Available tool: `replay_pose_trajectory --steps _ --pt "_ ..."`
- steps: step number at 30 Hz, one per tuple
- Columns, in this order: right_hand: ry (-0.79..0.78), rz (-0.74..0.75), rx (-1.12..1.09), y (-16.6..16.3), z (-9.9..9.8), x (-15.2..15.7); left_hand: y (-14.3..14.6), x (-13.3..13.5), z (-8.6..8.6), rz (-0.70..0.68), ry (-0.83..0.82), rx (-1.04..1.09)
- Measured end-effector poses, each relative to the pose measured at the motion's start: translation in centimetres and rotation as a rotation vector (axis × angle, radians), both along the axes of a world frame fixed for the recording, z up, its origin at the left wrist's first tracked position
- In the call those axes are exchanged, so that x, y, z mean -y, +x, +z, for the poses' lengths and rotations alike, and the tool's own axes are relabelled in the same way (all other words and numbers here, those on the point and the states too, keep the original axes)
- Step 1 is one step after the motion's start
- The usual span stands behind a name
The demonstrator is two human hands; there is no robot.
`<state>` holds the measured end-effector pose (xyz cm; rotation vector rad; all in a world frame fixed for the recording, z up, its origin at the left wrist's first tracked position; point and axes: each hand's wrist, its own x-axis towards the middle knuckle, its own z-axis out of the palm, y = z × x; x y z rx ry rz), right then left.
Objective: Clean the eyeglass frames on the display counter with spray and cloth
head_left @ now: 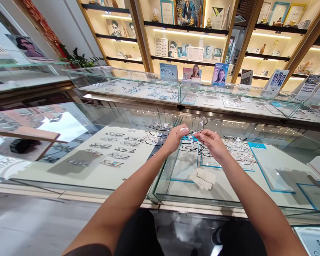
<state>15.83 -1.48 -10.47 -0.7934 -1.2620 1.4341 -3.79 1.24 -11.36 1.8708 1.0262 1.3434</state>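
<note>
Eyeglasses (pixel 199 124), one pair: raised above counter (pixel 229 193), at twelve o'clock; pinched in right hand (pixel 212 141), left hand (pixel 176 137) curled alongside (grip impossible to confirm). Apparently at handling stage, next likely calling for light, steady pressure. Lens (pixel 197 124) upright; long axis perhaps toward two o'clock, front direction unclear.
</note>
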Motion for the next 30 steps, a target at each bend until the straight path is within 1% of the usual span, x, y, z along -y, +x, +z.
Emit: replay_pose_trajectory --steps 4,10,15,18,20,23,25,27,30 --pt "0.061 0.019 0.077 -0.4 -0.2 0.2 -0.1 0.1 -0.3 0.042 0.025 -0.062" --pt "0.077 0.066 0.097 -0.5 -0.2 0.4 0.1 0.0 -0.6 0.051 0.038 -0.072" --pt "0.068 0.05 0.072 -0.4 -0.5 0.1 0.0 0.4 -0.2 0.07 0.066 -0.082" --pt "0.017 -0.003 -0.004 -0.2 -0.5 -0.4 0.1 0.8 0.1 0.042 0.052 -0.159" --pt "-0.021 -0.02 -0.079 0.0 -0.5 -0.6 0.3 1.0 0.1 -0.001 0.042 -0.224" --pt "-0.038 -0.008 -0.14 0.0 -0.4 -0.7 0.9 1.3 -0.1 -0.076 0.048 -0.303" --pt "-0.029 0.003 -0.142 -0.1 -0.4 -0.7 1.1 1.3 -0.3 -0.083 0.071 -0.312" --pt "-0.023 0.009 -0.14 0.0 -0.5 -0.9 0.9 1.1 -0.3 -0.045 0.091 -0.275" --pt "-0.038 -0.014 -0.155 0.3 -0.7 -1.2 -0.4 0.3 -0.2 0.087 0.106 -0.152"
